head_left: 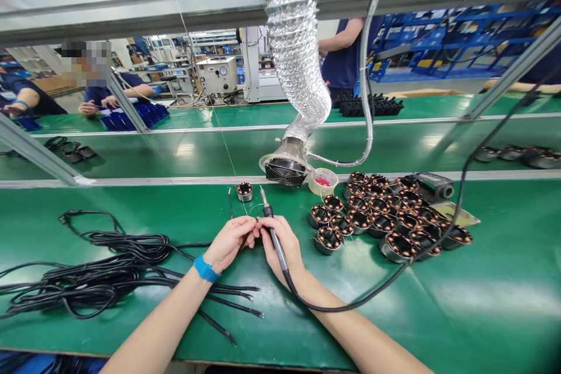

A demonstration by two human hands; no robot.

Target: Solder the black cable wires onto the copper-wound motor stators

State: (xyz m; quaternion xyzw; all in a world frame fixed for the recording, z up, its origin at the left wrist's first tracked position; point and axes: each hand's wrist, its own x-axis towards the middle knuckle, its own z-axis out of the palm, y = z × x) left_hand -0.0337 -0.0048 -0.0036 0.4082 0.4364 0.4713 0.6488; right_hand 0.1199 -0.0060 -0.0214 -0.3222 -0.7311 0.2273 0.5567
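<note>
My right hand [280, 245] has a soldering iron [277, 241] lying along it, tip pointing up and away, its black cord trailing over my forearm. Thumb and forefinger of that hand are pinched close to the fingertips of my left hand [234, 238], which wears a blue wristband [206, 269]. The left fingers are closed on something small; a thin wire [228, 155] from overhead runs down to them. What lies between the fingertips is too small to make out. Just beyond the hands sits a single motor stator [245, 191] with copper windings, beside a thin cable end [231, 201].
Black cables [109, 269] are bundled at left, stripped ends near my wrists. Several wound stators [372, 210] crowd the right side, by a pale tape roll [323, 182]. A fume fan [286, 169] hangs from a foil duct [293, 29]. Other people work across the bench.
</note>
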